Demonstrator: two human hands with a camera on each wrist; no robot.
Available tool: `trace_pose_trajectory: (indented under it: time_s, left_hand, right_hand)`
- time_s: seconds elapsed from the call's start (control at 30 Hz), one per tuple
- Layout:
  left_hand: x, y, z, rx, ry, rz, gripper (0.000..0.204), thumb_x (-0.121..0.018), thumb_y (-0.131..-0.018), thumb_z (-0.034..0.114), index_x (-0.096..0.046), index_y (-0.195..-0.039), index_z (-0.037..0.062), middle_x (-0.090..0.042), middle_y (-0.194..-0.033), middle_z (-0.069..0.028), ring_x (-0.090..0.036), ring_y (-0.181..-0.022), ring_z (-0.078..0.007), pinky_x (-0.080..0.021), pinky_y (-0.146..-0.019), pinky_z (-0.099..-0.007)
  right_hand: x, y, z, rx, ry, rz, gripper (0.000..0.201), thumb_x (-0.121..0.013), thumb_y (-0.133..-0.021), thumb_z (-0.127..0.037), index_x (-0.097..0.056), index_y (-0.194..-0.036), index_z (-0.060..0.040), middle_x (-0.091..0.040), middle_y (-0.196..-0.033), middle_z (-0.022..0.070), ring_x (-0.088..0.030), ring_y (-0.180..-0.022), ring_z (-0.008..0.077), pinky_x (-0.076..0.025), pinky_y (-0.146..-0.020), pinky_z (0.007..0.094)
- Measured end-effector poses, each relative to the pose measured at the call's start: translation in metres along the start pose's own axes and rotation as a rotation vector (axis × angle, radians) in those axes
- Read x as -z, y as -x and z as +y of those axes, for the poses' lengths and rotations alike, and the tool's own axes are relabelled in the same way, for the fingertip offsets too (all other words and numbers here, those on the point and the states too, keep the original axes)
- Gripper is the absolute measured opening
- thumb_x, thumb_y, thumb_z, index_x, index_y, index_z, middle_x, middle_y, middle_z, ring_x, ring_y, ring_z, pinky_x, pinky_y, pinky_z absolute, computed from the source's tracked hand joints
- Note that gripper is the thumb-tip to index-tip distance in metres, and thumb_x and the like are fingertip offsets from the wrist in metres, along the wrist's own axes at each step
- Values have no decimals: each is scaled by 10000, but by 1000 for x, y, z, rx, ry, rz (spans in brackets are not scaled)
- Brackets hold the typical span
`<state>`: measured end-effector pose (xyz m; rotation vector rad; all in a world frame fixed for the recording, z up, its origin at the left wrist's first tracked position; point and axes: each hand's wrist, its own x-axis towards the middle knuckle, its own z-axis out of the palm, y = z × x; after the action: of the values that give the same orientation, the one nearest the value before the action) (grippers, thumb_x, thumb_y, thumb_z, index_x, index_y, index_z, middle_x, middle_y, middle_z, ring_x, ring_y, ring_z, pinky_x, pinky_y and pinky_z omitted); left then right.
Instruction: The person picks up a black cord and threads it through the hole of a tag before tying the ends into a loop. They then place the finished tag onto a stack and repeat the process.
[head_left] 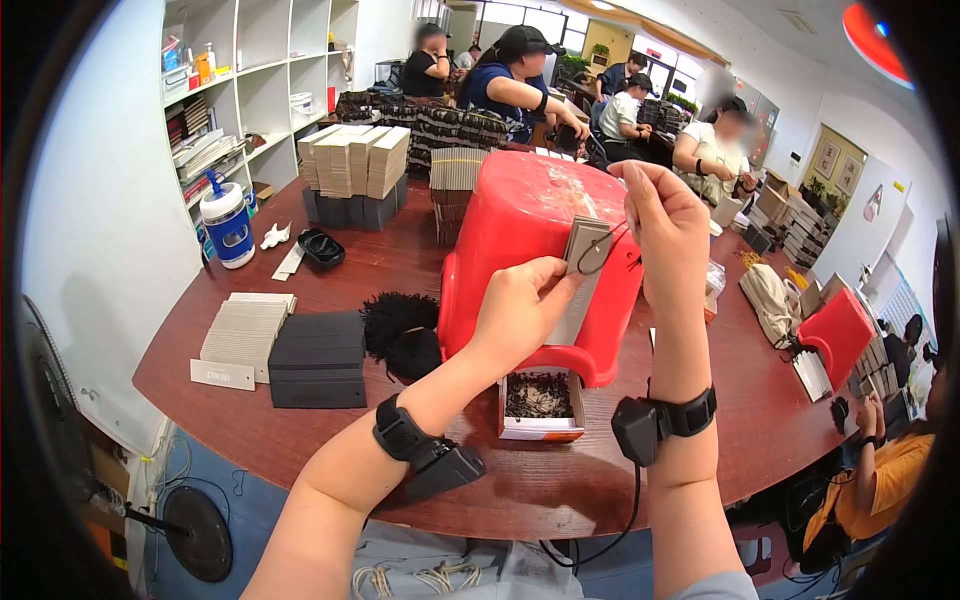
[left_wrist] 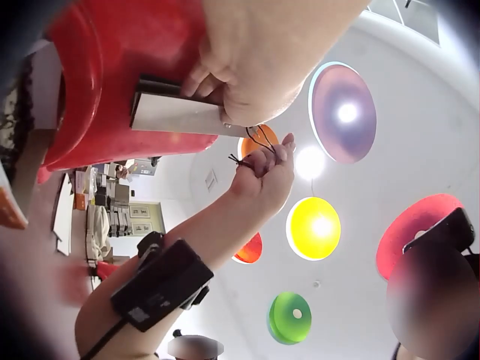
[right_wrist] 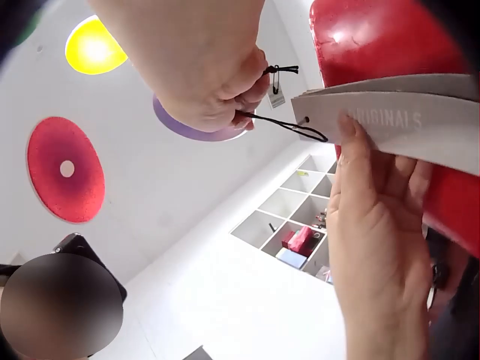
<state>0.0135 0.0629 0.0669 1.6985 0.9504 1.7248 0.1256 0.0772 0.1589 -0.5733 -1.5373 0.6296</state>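
Note:
My left hand (head_left: 520, 305) pinches a small stack of grey card tags (head_left: 580, 270) upright in front of an overturned red plastic tub (head_left: 520, 230). A thin black string loop (head_left: 598, 252) runs through the hole near the tags' top. My right hand (head_left: 665, 215) is raised just right of the tags and pinches the other end of the black string (right_wrist: 281, 124). In the right wrist view the grey card tags (right_wrist: 405, 124) show printed letters, and a small safety pin (right_wrist: 279, 71) hangs by my right fingers (right_wrist: 247, 94). The left wrist view shows the tags (left_wrist: 180, 112) under my left hand (left_wrist: 255, 67).
A small open box of black strings (head_left: 540, 400) sits on the brown table (head_left: 300, 440) below my hands. Stacks of grey and dark cards (head_left: 280, 350), a heap of black strings (head_left: 400, 330) and a blue jug (head_left: 228, 225) lie left. Several people work at the far side.

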Motion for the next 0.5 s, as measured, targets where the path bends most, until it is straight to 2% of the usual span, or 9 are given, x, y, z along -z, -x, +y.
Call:
trace_pose_trajectory:
  time_s: [0.07, 0.17, 0.23, 0.27, 0.33, 0.37, 0.43, 0.5]
  left_hand:
    - [-1, 0, -1, -36, 29, 25, 185, -556, -777, 145, -578, -839, -28, -561, -599, -108, -490, -512, -78, -406, -500, -243]
    - [2, 0, 4, 31, 14, -15, 191, -556, -777, 152, -579, -841, -27, -574, -623, -119, -513, -535, -80, -414, -516, -240]
    - [3, 0, 6, 49, 4, -25, 191, -558, -774, 153, -579, -835, -27, -586, -652, -131, -557, -562, -114, -426, -534, -250]
    - [3, -1, 3, 47, 5, -23, 191, -558, -774, 153, -579, -835, -27, -586, -652, -131, -557, -562, -114, -426, -534, -250]
    - [3, -2, -1, -20, -4, -24, 186, -556, -771, 155, -582, -824, -22, -594, -691, -150, -593, -600, -174, -438, -551, -267]
    - [5, -2, 1, -25, -2, -25, 186, -556, -771, 155, -582, -824, -22, -594, -691, -150, -593, -600, -174, -438, -551, -267]
    - [11, -2, 9, 45, -139, -119, 183, -540, -796, 97, -548, -916, -41, -612, -796, -65, -543, -723, -62, -435, -631, -216]
    - [11, -2, 11, 7, -129, -128, 185, -535, -795, 89, -529, -932, -35, -613, -787, -83, -555, -730, -77, -438, -636, -227]
  right_hand:
    - [0, -5, 4, -2, 19, -1, 210, -503, -834, -168, -571, -879, 26, -365, -545, -83, -265, -469, -10, -169, -398, 151]
    - [3, -6, 11, 25, 46, -2, 202, -496, -837, -159, -576, -871, 24, -373, -550, -84, -268, -472, -7, -179, -405, 154]
    - [12, -2, 13, 38, 150, 79, 153, -520, -811, -123, -592, -806, 12, -441, -561, -54, -354, -496, 7, -274, -440, 159]
    - [17, 2, 18, 41, 151, 76, 153, -520, -811, -123, -592, -806, 12, -441, -561, -54, -354, -496, 7, -274, -440, 159]
    - [27, 14, 33, 123, 292, 172, 122, -557, -778, -111, -587, -770, 6, -425, -530, -55, -338, -465, 8, -256, -415, 166]
    - [32, 22, 39, 157, 311, 149, 105, -579, -758, -102, -583, -755, 3, -410, -515, -58, -332, -456, 9, -250, -407, 169]
    - [36, 42, 37, 240, 436, 85, 81, -622, -713, -69, -575, -736, -7, -369, -479, -52, -322, -436, 13, -241, -390, 176]
    - [37, 56, 39, 297, 512, -28, 107, -643, -693, -53, -574, -762, -9, -359, -466, -29, -319, -422, 23, -265, -388, 184]
